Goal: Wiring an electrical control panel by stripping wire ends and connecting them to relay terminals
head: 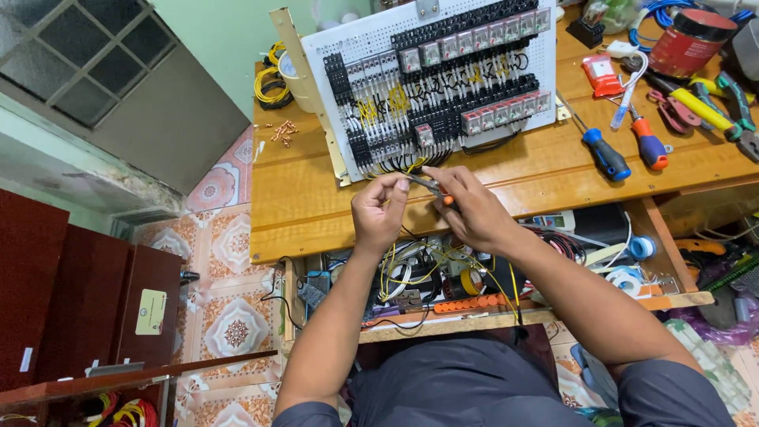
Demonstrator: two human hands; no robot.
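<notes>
Wooden workbench [316,198] carries a white perforated panel [443,83], tilted up and crowded with black terminal blocks, grey relays and yellow and black wiring. Because the panel leans on its lower edge just beyond the hands, a hard tug on a wire could shift it or pull a lead out of its terminal. The open drawer [474,316] below is a tangle of cables, so a dropped end would be hard to find.

Both hands meet just in front of the panel's lower edge. The right hand [474,212] is closed around a small orange-handled tool [433,190], probably pliers or a stripper. The left hand [378,212] pinches thumb and fingers together on what seems to be a thin wire end at the tool's tip; a slip there could nick the insulation or a fingertip. Screwdrivers [607,154] lie well apart to the right.
</notes>
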